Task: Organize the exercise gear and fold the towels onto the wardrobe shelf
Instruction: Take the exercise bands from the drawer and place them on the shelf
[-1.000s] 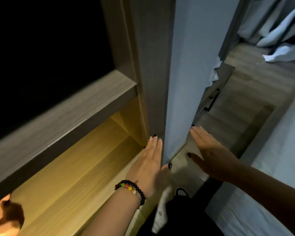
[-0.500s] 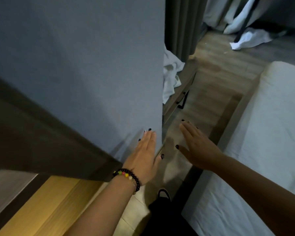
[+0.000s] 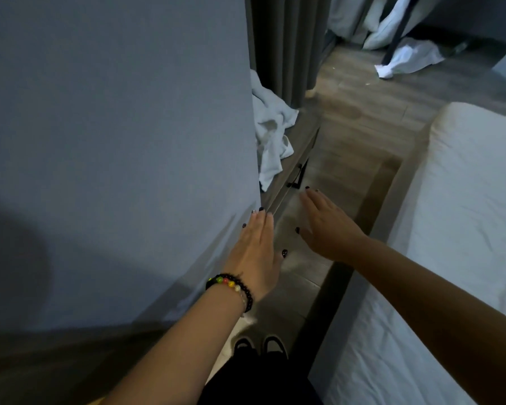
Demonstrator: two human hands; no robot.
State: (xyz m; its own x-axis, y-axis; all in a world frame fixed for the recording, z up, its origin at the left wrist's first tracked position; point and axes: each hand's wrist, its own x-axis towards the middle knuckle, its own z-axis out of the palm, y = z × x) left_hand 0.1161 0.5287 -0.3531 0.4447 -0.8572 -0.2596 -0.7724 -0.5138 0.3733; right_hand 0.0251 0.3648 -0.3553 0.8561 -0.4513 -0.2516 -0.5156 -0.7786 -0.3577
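The grey wardrobe door (image 3: 123, 141) fills the left half of the view and hides the shelves behind it. My left hand (image 3: 256, 249), with a beaded bracelet on the wrist, presses flat against the door near its right edge, fingers straight. My right hand (image 3: 324, 226) hovers flat beside it over the floor, touching nothing. A crumpled white towel (image 3: 270, 135) lies on a low wooden unit (image 3: 297, 159) just beyond the door's edge. Another white towel (image 3: 406, 58) lies on the floor at the far right.
A bed with a white sheet (image 3: 450, 244) runs along the right, leaving a narrow strip of wooden floor (image 3: 348, 147). A dark curtain (image 3: 284, 45) hangs behind the low unit. My feet (image 3: 260, 346) stand at the bottom.
The wardrobe door has swung across under my left hand, covering the lit yellow shelf that showed before. Both hands have stayed flat, the right one drifting slightly off the door.
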